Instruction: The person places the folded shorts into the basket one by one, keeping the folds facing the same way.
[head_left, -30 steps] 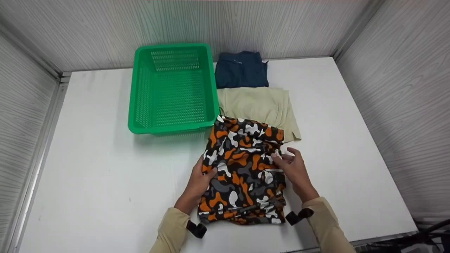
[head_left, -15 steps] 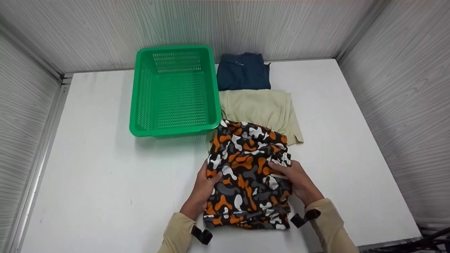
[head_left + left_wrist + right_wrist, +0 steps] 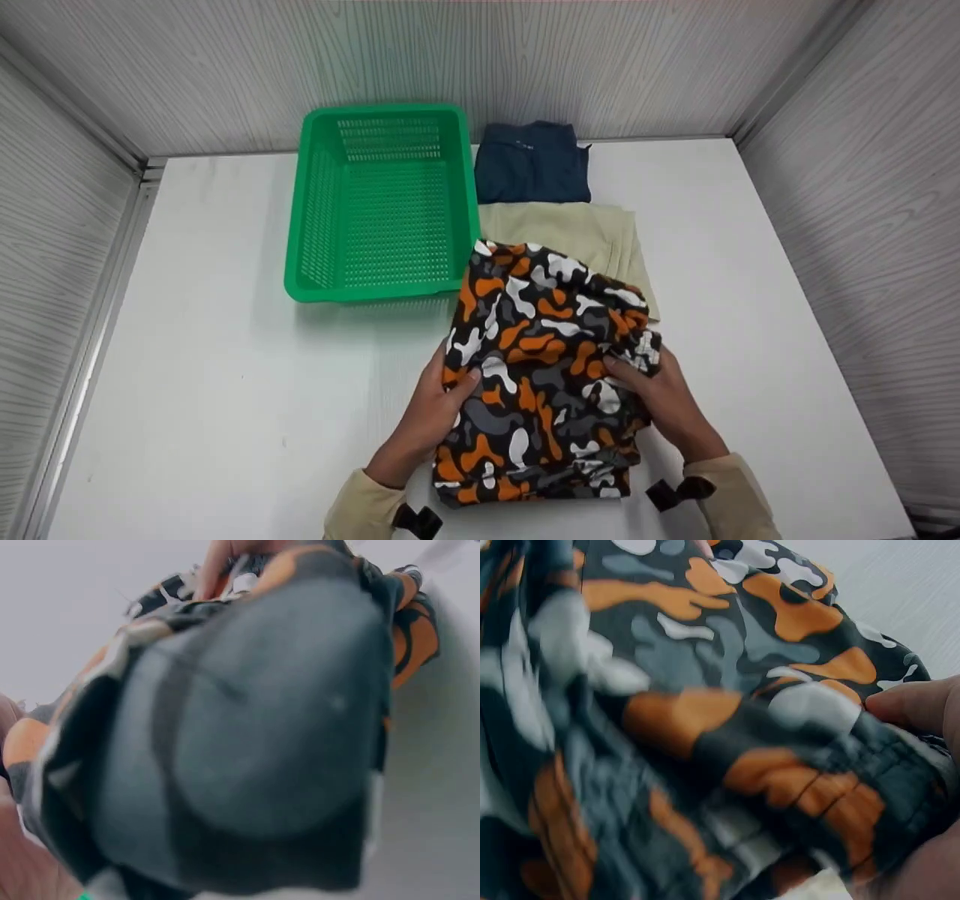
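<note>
A folded camouflage garment (image 3: 540, 375) in black, orange, grey and white lies between my two hands, its far edge over a beige folded cloth. My left hand (image 3: 435, 405) grips its left side, thumb on top and fingers under the fabric. On the right side my right hand (image 3: 664, 394) pinches the edge the same way, near a gathered band. The right wrist view shows the patterned fabric (image 3: 795, 727) bunched close up, with the thumb pressing it. Blurred dark fabric (image 3: 255, 742) fills most of the left wrist view. The fingers beneath the garment are hidden.
A green perforated basket (image 3: 292, 225) stands at the back left of the white table (image 3: 210, 360), with nothing seen in it. To its right lie a folded navy garment (image 3: 532, 169) and the beige folded cloth (image 3: 562, 223). Wood-grain panels (image 3: 585, 67) border the table.
My right hand has gone from loosely touching the garment's right edge to gripping it. That side has been drawn outward to the right, and the garment now appears wider and slightly lifted.
</note>
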A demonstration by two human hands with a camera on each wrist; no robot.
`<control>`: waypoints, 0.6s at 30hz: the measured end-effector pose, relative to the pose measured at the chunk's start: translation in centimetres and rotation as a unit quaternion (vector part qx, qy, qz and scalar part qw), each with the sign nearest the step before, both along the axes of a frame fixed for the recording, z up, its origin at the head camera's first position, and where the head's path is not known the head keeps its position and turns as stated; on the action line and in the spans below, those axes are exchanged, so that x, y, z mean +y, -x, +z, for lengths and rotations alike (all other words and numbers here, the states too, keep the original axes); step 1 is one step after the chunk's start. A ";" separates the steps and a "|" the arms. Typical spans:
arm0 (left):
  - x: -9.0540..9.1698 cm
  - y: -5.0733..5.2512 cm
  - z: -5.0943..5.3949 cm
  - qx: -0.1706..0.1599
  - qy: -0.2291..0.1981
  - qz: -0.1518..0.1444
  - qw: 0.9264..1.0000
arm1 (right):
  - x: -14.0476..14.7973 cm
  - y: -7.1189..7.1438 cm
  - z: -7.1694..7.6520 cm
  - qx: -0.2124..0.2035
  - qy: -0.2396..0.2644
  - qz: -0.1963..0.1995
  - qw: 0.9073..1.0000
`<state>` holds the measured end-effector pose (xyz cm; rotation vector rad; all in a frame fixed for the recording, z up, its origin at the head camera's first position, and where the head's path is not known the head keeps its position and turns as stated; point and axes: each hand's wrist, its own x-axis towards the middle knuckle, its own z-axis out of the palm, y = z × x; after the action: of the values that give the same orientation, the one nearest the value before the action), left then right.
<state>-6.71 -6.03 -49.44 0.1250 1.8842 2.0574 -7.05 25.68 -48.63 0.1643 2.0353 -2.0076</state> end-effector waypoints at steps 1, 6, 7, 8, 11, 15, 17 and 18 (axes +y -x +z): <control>-0.3 0.5 1.2 0.013 0.000 0.001 1.000 | -0.1 0.7 1.0 0.011 0.004 0.005 1.000; -2.3 5.0 6.2 0.036 0.024 0.041 0.998 | -1.7 6.8 5.7 0.059 0.035 0.054 0.996; -2.8 6.1 7.0 0.031 0.026 0.051 0.998 | -2.2 8.4 6.4 0.067 0.044 0.062 0.995; -3.4 7.3 7.8 0.027 0.026 0.060 0.998 | -2.9 9.9 7.1 0.072 0.055 0.070 0.993; -5.3 11.0 9.2 0.016 0.025 0.081 0.996 | -5.2 14.6 8.5 0.077 0.082 0.083 0.990; -7.8 15.9 9.7 0.010 0.041 0.104 0.994 | -8.3 20.1 9.1 0.064 0.079 0.077 0.992; -8.7 17.8 9.4 0.003 0.044 0.109 0.993 | -9.5 22.2 8.9 0.052 0.063 0.070 0.994; -9.1 18.5 9.1 -0.001 0.049 0.112 0.992 | -10.1 23.1 8.7 0.045 0.053 0.068 0.995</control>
<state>-25.24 -15.10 -40.35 -0.1179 2.0763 2.0983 -30.19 15.61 -39.94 -0.0865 1.9299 -2.0645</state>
